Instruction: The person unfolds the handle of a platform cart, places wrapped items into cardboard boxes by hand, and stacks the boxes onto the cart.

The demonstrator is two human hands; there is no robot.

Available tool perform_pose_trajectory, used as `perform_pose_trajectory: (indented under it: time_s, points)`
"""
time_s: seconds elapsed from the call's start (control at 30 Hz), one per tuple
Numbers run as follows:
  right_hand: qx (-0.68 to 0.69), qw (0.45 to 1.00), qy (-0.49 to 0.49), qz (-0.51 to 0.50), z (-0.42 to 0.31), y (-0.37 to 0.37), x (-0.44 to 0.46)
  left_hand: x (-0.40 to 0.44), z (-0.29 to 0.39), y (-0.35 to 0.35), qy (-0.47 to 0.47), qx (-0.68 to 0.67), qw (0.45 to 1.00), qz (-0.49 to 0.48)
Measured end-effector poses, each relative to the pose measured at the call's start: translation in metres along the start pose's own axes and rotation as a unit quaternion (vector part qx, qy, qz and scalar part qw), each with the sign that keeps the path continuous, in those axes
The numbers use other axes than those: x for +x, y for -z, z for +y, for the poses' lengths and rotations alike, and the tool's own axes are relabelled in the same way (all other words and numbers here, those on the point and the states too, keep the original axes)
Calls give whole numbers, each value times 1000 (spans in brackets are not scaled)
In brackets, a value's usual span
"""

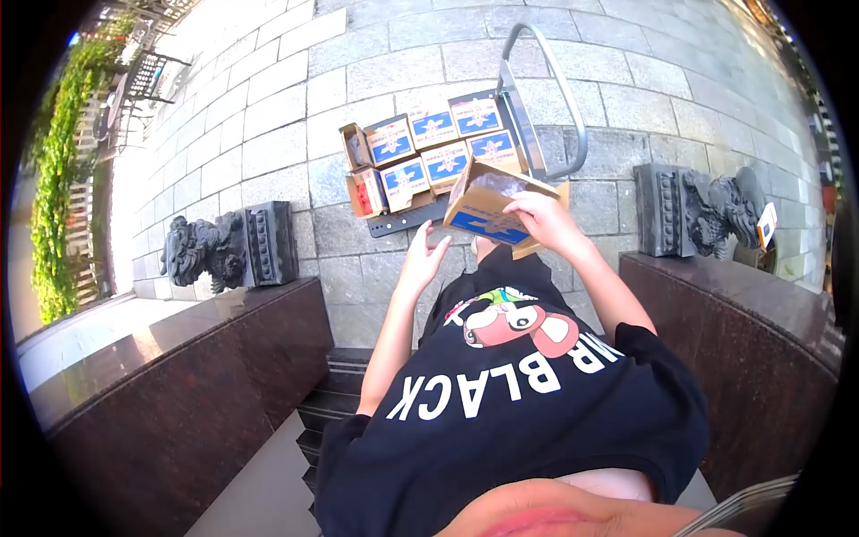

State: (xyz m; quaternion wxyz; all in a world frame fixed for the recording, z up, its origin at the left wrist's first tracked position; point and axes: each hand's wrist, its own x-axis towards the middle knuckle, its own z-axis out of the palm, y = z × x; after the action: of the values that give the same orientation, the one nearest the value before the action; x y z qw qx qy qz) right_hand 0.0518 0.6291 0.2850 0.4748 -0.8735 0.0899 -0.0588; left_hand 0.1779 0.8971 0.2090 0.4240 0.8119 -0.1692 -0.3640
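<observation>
My right hand [544, 222] grips the edge of a cardboard box [488, 227] with a blue and white printed side. This box is tilted in front of my body, its flaps raised and clear plastic showing inside. My left hand [426, 256] is just left of the box, fingers apart, with nothing in it. Beyond the hands, several similar cardboard boxes [434, 128] stand in two rows on a dark platform trolley [404, 221]. The near-left open carton [362, 196] shows something red inside.
The trolley's grey tubular handle [577, 107] rises at the right. Dark stone lion statues [201, 252] [716, 210] stand on both sides, above polished brown stone walls [192, 358] [747, 313]. Dark steps [335, 389] lie by my left side. Grey paving [394, 67] extends ahead.
</observation>
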Motion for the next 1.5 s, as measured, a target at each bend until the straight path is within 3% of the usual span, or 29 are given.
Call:
perform_pose_trajectory:
  time_s: [0.3, 0.43, 0.57, 0.63, 0.7, 0.77, 0.9, 1.0, 1.1, 1.17, 1.3, 1.37, 1.5]
  points:
    - [-45, 988, -79, -126, 186, -41, 178, 74, -6, 10, 67, -63, 995, 25]
    - [-52, 981, -84, -169, 278, -75, 252, 86, -54, -2, 102, -46, 993, 30]
    - [-83, 959, -161, -218, 344, -107, 316, 89, -89, -5, 174, -14, 985, 3]
    - [-206, 940, -154, -226, 389, -131, 345, 88, -101, -4, 223, -36, 974, 8]
    - [-238, 920, -182, -253, 413, -146, 381, 76, -142, -13, 244, -28, 969, 38]
    - [-258, 918, -160, -256, 449, -167, 397, 78, -150, -10, 332, -56, 941, -4]
    - [-245, 906, -167, -301, 474, -191, 430, 65, -197, -29, 322, -57, 944, 39]
    - [-313, 896, -197, -246, 482, -203, 440, 60, -206, -35, 333, -67, 940, 37]
    - [-401, 879, -163, -202, 504, -208, 426, 61, -204, -35, 340, -70, 938, 24]
    - [-326, 919, -173, -139, 523, -219, 410, 64, -201, -31, 342, -54, 938, 22]
    - [-297, 929, -167, -148, 502, -215, 388, 63, -208, -24, 334, -52, 941, 19]
    - [-264, 951, -155, -36, 489, -217, 367, 67, -206, -15, 350, -55, 935, 12]
    - [-206, 960, -188, 16, 451, -215, 307, 74, -205, 0, 323, -33, 946, 2]
